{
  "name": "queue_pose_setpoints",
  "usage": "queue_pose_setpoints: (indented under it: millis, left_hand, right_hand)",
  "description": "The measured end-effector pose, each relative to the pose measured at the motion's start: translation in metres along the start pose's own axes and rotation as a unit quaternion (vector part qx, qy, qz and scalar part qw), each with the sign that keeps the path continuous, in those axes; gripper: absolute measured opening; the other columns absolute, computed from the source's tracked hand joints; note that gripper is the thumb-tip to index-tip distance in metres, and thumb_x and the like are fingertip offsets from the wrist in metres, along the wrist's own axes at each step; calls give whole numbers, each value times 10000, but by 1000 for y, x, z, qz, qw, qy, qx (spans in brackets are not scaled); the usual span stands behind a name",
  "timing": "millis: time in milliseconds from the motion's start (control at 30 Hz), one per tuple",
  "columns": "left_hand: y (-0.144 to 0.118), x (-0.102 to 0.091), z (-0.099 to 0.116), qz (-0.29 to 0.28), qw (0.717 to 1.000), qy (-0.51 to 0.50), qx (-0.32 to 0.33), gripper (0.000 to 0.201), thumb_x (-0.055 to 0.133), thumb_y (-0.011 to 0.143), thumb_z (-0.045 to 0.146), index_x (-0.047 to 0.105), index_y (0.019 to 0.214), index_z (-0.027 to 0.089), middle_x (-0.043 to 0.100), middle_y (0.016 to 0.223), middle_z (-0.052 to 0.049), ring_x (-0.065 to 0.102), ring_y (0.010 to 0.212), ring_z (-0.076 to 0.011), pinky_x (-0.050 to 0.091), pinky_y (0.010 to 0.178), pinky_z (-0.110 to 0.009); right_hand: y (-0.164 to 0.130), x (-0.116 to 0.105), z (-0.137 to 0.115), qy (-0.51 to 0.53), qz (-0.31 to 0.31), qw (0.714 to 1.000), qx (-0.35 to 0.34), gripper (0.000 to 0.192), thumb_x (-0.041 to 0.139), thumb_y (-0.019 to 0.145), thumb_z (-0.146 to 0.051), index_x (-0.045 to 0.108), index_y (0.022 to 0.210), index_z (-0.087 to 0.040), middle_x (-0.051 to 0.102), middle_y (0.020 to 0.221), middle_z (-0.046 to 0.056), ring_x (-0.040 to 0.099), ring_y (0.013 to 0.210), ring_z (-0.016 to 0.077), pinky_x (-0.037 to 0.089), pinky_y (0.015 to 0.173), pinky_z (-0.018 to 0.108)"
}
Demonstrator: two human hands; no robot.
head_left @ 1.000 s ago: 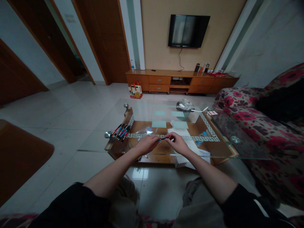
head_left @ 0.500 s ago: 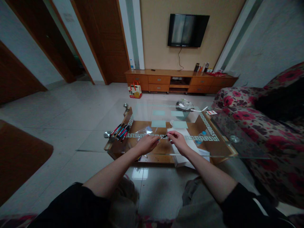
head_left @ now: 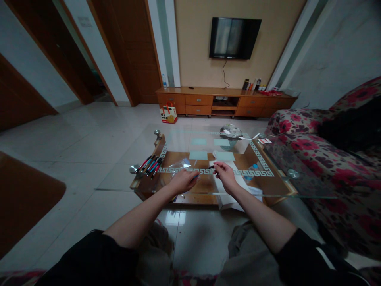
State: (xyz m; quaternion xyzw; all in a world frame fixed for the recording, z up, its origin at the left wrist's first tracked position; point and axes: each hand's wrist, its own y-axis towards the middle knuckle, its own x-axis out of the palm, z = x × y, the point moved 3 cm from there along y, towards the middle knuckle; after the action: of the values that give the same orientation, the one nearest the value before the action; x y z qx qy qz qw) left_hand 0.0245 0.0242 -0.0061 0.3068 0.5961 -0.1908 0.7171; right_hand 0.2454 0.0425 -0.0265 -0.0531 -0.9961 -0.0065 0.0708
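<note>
I see my right hand (head_left: 225,174) pinching a small dark pen part (head_left: 211,167) at its fingertips, above the glass tabletop (head_left: 125,174); the part juts left from that grip toward my left hand (head_left: 182,180). My left hand's grip is curled closed on a thin pen piece (head_left: 196,175), of which only a short bluish tip shows past the knuckles. The two pieces sit near each other but apart. Both are too small and dim to tell cap from barrel. A clear bag (head_left: 180,164) lies just beyond my left hand, and a row of pens (head_left: 150,164) lies farther left on the tabletop.
</note>
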Motion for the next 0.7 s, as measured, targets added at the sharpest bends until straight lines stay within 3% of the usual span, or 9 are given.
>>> queue_pose_setpoints:
  millis: [133,233,467,567,700]
  left_hand:
    - [0,-1,1,-6,1000,17,-16,299,375,1003,402,606,1102,240,697,804,-53,655,750,-209,467,780,-318]
    - [0,-1,-1,-5,999,23,-34,291,388,992,408,606,1080,236,690,779,-53,653,743,-212,463,768,-315]
    - [1,-5,-2,26,998,34,-45,260,412,975,384,599,1055,222,700,803,-62,661,759,-218,461,790,-329]
    - [1,-5,-2,29,998,27,-49,243,436,965,379,599,1042,215,698,795,-61,665,761,-216,457,812,-333]
    - [-1,-7,-2,30,998,24,-52,220,452,954,361,593,1040,216,698,790,-52,669,760,-218,453,798,-330]
  right_hand:
    - [8,-11,3,-59,40,996,-46,429,703,766,-521,680,1009,-168,676,803,41,585,651,156,425,529,253]
    - [10,-15,-2,-156,34,981,-110,360,653,821,-470,689,1006,-164,697,872,62,600,701,170,479,637,295]
    - [8,-2,-8,-390,-37,887,-245,201,575,880,-251,681,1044,-201,707,932,53,606,844,204,451,817,345]
    - [8,11,-5,-455,-64,849,-263,184,578,882,-204,686,1030,-219,710,990,62,575,994,242,401,878,376]
    - [8,26,0,-497,-84,824,-259,207,586,887,-181,677,1065,-236,713,1001,59,547,1028,260,342,885,395]
